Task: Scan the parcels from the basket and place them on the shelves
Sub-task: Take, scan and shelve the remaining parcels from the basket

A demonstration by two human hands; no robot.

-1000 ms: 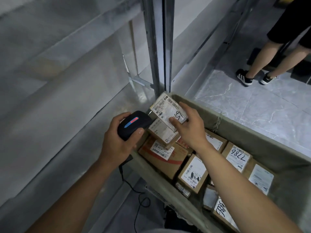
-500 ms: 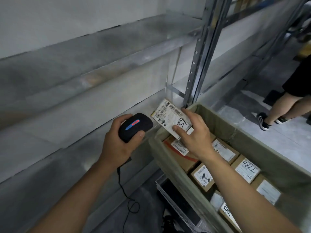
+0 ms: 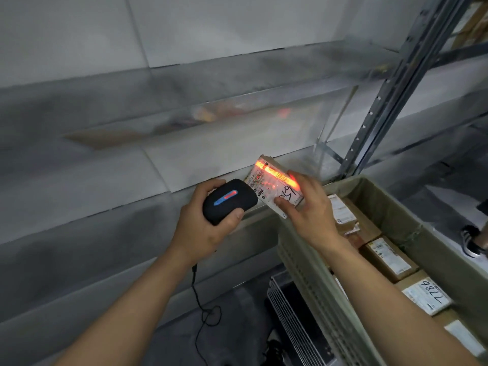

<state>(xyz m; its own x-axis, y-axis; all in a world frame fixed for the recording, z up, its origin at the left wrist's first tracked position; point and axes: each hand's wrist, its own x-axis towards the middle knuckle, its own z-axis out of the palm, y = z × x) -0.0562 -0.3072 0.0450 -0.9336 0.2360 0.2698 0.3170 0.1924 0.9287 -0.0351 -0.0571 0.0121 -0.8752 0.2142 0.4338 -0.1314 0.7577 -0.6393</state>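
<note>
Here our left hand [image 3: 203,228] wraps the black scanner [image 3: 229,200], while our right hand [image 3: 307,210] pinches a small parcel [image 3: 272,184] just beyond the scanner's nose. An orange scan line glows across its label, above the near corner of the basket [image 3: 396,207], with the grey shelves [image 3: 184,107] behind.

We see our left hand [image 3: 196,231] and right hand [image 3: 311,210] bare, without gloves, and both forearms without sleeves.
</note>
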